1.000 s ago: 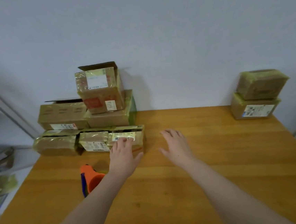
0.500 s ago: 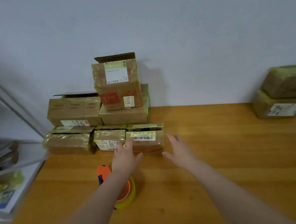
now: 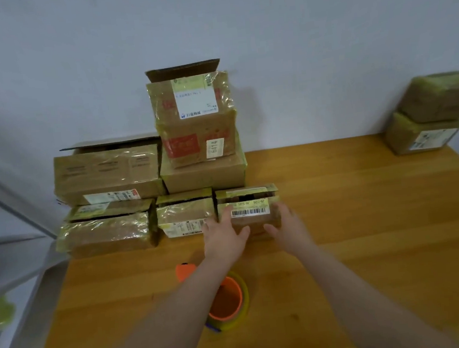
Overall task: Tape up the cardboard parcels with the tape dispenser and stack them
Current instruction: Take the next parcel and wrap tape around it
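Observation:
A small cardboard parcel (image 3: 250, 214) with a barcode label stands at the front right of the pile on the wooden table (image 3: 368, 230). My left hand (image 3: 223, 237) touches its left front corner and my right hand (image 3: 286, 227) its right front corner, fingers fairly straight, thumbs toward each other. The orange tape dispenser (image 3: 226, 300) with a yellow-green roll lies on the table near me, partly hidden under my left forearm. Two taped parcels (image 3: 429, 132) are stacked at the far right against the wall.
Several more cardboard boxes are piled behind and left of the parcel, the tallest one (image 3: 195, 118) with an open flap. A metal shelf (image 3: 20, 250) stands off the table's left edge. Bare tabletop lies between the pile and the right stack.
Both hands have moved forward from the bare table onto the barcode parcel and now touch its two sides. The view has shifted left and closer to the pile.

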